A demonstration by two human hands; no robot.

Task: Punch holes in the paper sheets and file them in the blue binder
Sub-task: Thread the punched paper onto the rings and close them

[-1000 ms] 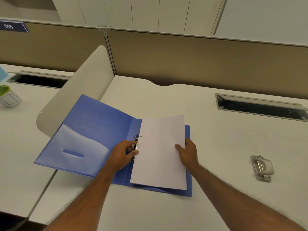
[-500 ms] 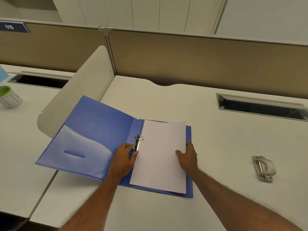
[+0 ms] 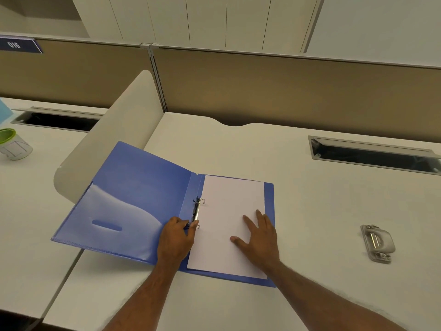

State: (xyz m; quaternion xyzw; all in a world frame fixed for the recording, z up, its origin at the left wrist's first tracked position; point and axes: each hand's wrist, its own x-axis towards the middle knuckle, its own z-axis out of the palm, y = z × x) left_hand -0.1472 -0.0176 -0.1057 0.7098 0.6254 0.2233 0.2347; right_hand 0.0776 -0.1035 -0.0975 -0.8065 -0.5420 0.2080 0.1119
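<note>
Paper (image 3: 226, 225) in binder (image 3: 133, 201) — hands on.

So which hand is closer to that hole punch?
The right hand, flat on the paper, is nearer the punch. The left hand is farther off, at the binder rings.

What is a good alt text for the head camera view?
A person's right hand lies flat on white paper in an open blue binder, while the left hand touches its ring mechanism. A grey hole punch sits apart on the right.
</note>
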